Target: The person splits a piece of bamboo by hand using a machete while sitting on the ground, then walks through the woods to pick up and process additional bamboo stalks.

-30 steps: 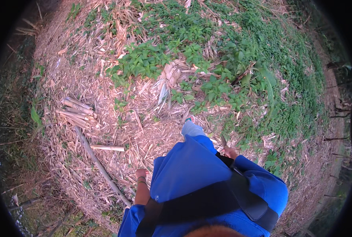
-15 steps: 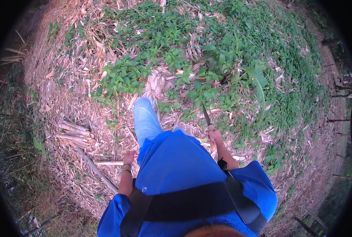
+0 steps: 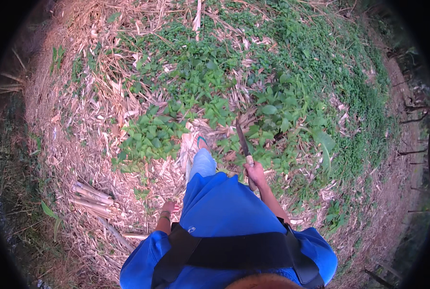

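Through my feed, I'm watching the right hand (image 3: 254,174) grasping a knife (image 3: 243,140) in its fingers, while the left hand (image 3: 169,207) is hanging, fingers released.

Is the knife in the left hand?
No, the knife is gripped in the right hand, while the left hand is apart from it, on the other side of the blue top.

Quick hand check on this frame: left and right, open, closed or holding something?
Left hand: nothing visible in it; whether open or curled cannot be told.
Right hand: closed, holding a long-bladed knife.
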### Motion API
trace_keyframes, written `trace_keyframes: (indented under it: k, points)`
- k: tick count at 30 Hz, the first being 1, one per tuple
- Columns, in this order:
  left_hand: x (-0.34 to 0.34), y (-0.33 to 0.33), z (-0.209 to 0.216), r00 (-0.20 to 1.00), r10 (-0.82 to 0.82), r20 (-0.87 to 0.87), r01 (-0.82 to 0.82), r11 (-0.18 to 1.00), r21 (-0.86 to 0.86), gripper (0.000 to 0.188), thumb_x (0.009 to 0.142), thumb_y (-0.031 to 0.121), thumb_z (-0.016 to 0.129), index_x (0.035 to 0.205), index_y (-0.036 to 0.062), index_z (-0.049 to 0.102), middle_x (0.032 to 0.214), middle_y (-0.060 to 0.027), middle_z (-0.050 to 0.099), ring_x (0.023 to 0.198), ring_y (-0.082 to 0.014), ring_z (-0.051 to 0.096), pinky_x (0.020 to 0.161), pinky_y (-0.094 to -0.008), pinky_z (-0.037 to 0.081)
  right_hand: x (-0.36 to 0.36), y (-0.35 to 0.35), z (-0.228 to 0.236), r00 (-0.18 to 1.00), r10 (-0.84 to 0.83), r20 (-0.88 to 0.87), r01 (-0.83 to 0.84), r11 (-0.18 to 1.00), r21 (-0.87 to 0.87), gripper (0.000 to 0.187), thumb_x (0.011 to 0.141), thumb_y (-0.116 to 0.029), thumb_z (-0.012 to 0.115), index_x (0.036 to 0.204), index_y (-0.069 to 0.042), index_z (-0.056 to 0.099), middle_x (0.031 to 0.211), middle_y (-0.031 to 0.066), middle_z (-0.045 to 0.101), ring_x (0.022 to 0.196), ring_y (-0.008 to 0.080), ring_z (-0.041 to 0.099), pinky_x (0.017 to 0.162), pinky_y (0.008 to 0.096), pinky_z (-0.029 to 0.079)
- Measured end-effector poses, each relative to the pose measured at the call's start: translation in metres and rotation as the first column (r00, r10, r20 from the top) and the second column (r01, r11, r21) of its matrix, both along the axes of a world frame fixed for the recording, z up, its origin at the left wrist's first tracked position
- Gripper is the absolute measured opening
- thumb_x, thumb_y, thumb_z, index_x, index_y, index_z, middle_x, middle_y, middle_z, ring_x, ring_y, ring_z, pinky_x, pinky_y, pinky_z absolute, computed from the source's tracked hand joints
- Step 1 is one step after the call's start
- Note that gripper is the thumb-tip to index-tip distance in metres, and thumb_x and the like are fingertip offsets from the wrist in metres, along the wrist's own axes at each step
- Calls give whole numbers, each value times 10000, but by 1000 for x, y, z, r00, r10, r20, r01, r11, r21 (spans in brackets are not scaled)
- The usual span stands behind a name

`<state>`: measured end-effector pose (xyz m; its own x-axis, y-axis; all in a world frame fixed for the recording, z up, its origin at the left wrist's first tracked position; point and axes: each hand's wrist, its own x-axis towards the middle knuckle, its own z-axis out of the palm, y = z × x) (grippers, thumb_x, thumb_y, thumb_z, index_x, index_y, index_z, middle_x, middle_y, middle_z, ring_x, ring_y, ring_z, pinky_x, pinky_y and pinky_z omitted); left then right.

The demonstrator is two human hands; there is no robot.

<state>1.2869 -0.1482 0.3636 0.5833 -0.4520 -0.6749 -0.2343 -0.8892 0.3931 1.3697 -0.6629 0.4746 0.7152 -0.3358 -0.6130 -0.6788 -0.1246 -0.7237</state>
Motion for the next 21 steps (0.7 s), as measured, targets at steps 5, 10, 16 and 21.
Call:
trace_keyframes:
  k: [5, 10, 16, 21]
  points:
    - [189, -37, -3, 553, 729, -403, -796, 605, 1, 319, 959, 310, 531, 973, 10, 636, 778, -72, 684, 596, -186, 655, 458, -308, 487, 160, 13, 11, 984, -175, -25, 176, 967, 182, 198, 846, -174, 690, 890, 8, 625, 672, 54, 598, 521, 145, 570, 487, 306, 461]
    - [349, -32, 28, 294, 853, -431, -955, 241, -175, 260, 911, 238, 670, 858, -11, 615, 815, -109, 698, 705, -183, 663, 673, -311, 540, 260, 3, 58, 946, -317, 72, 288, 920, 267, 182, 850, -150, 683, 907, 5, 608, 668, 49, 586, 523, 139, 560, 484, 296, 456]
    - [498, -64, 53, 399, 856, -329, -876, 250, -413, 240, 915, 221, 668, 857, -6, 614, 854, -132, 712, 751, -205, 681, 739, -332, 548, 308, -39, 134, 874, -437, 214, 412, 899, 150, 182, 858, -157, 675, 850, 12, 607, 650, 40, 586, 523, 122, 549, 495, 287, 451]
    - [533, -109, 45, 382, 855, -352, -922, 327, -208, 245, 915, 206, 652, 970, -31, 632, 886, -157, 711, 758, -229, 691, 708, -339, 569, 335, -91, 131, 832, -488, 264, 482, 871, 89, 198, 864, -191, 659, 824, -11, 586, 652, 47, 582, 517, 136, 547, 506, 292, 454]
